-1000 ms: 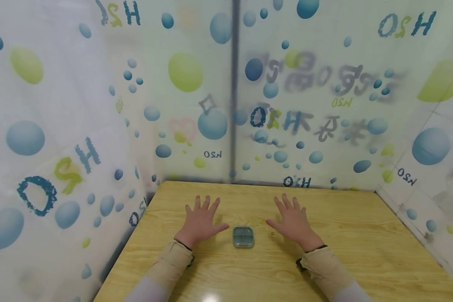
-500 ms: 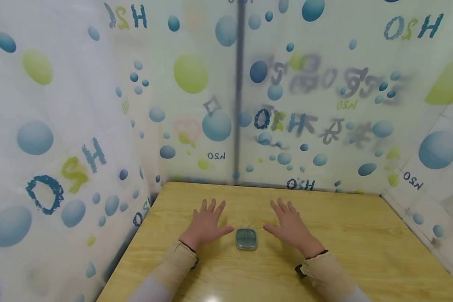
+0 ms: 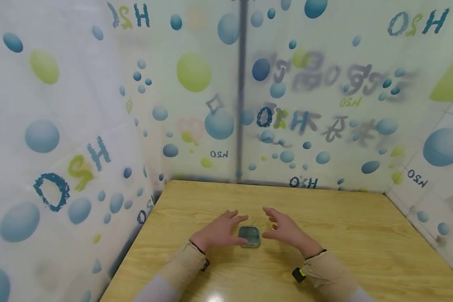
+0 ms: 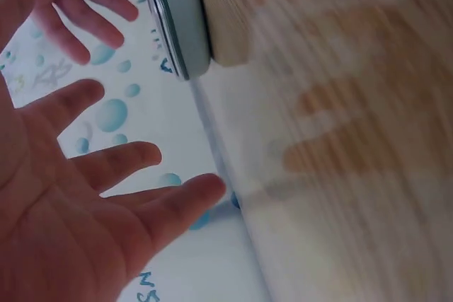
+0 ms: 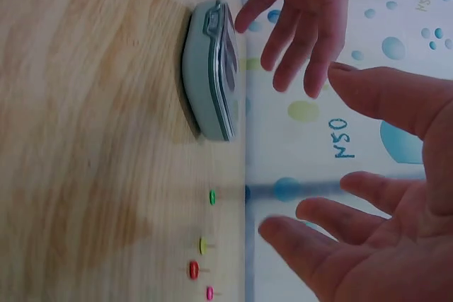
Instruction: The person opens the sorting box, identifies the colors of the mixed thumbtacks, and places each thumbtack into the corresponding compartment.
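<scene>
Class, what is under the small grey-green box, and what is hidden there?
The small grey-green box rests on the wooden table, whose surface shows around it. The patch directly beneath is covered by the box, so it cannot be seen.

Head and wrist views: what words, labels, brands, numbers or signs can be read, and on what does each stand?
"H2O", mirror-reversed: on the back wall and left wall.
"N2O", apparently, small and mirror-reversed: on the back wall and right wall; its first letter is uncertain.
Also on the back wall: grey writing, too blurred to read, and a grey diamond outline.
No text can be made out on the divided box.
</scene>
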`<act>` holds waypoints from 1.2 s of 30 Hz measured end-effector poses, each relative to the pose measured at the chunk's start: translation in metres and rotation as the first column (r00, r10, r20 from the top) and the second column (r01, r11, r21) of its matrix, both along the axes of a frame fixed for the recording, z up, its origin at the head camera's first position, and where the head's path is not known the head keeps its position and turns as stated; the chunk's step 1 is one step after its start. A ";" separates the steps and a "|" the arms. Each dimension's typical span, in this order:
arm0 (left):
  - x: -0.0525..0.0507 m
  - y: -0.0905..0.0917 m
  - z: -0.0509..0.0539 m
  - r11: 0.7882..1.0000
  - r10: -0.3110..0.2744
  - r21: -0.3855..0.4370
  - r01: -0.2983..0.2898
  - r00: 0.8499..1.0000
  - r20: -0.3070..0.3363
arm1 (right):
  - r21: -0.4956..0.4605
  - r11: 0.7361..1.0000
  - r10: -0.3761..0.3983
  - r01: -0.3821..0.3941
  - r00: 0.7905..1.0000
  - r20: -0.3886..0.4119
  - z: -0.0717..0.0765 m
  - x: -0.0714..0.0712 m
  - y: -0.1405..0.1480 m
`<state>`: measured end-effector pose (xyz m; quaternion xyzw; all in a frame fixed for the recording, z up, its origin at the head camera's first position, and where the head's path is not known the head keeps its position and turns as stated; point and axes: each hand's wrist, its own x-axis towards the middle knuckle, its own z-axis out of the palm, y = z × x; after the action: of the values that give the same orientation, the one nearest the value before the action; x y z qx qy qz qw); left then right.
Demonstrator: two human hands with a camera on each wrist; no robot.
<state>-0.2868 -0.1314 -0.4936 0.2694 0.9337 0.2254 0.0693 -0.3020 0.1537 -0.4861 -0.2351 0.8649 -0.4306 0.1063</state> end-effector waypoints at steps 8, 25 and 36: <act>0.004 0.009 -0.002 1.000 -0.002 -0.010 0.002 0.998 0.057 | -0.053 0.995 0.094 -0.089 0.991 0.090 -0.003 0.005 -0.008; 0.008 0.028 -0.020 0.999 -0.033 -0.043 0.030 0.996 -0.087 | -0.073 0.997 0.050 -0.036 0.979 0.196 -0.015 0.016 -0.021; 0.007 0.030 -0.016 0.998 -0.032 -0.067 0.020 0.983 -0.179 | -0.041 0.997 0.068 -0.063 0.990 0.121 -0.017 0.014 -0.026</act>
<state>-0.2799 -0.1011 -0.5099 0.2985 0.9393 0.1688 -0.0037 -0.2876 0.1281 -0.5030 -0.2384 0.8405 -0.4562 0.1690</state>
